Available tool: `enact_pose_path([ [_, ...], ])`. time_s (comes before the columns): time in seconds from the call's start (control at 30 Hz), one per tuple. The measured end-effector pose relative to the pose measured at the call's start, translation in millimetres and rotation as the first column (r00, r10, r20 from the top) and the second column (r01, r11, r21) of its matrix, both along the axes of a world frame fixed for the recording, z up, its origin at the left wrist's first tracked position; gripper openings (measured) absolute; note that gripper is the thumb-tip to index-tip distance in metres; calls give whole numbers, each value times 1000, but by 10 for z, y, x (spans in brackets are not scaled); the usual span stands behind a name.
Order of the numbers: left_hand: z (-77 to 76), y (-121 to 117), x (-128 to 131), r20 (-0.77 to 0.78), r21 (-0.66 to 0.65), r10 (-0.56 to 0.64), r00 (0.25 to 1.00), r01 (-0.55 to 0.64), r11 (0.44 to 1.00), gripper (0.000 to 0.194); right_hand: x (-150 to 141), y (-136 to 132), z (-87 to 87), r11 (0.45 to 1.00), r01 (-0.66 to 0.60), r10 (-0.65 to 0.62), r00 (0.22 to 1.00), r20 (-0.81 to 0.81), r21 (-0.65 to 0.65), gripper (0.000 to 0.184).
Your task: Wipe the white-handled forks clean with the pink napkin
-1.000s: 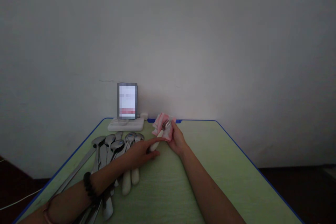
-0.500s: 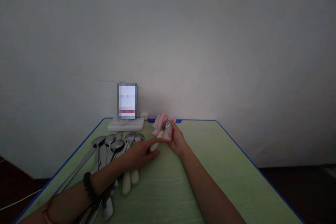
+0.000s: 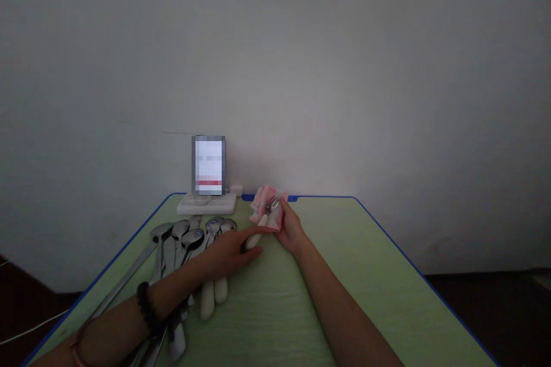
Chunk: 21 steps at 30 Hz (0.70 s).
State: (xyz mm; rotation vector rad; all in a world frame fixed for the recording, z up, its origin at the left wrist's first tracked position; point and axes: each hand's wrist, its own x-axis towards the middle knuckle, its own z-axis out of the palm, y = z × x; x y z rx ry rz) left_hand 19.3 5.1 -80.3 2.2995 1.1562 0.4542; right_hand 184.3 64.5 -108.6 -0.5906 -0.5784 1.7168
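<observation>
My left hand (image 3: pixel 230 251) is closed around the cream handle of a fork (image 3: pixel 255 237), whose metal tines point up and to the right. Behind the tines lies a crumpled pink and white cloth (image 3: pixel 262 202). My right hand (image 3: pixel 291 226) grips the right side of this cloth, its fingers partly hidden behind it. The tines rest against the cloth, near my right thumb. Under and beside my left forearm, several metal spoons (image 3: pixel 192 237) and other cutlery lie on the table, some with cream handles (image 3: pixel 207 301).
A device with a blurred lit screen (image 3: pixel 209 165) stands on a white base (image 3: pixel 206 204) at the table's back left, with a small white block (image 3: pixel 236 190) beside it. The green table (image 3: pixel 370 275) has a blue edge and meets a grey wall (image 3: pixel 327 69).
Both hands stay almost where they were, with only a very slight shift of the fork and cloth. The cutlery on the table has not moved.
</observation>
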Motion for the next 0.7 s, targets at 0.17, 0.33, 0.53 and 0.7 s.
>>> enact_pose_path([
  [0.17,-7,-3,-1,-1,24,-3,1000,3,1000,46,-7,-22,38,1000,-8,8,1000,-5,0,29],
  [0.33,41,-32,10,-1,9,-1,1000,1,1000,46,-11,-14,46,999,7,-7,1000,3,-34,29],
  [0.53,44,-26,13,-4,13,2,1000,-2,1000,45,-1,-5,16,1000,6,-6,1000,6,-24,28],
  [0.7,26,-13,6,-2,2,-4,1000,4,1000,46,-7,-8,23,1000,5,-4,1000,7,-26,28],
])
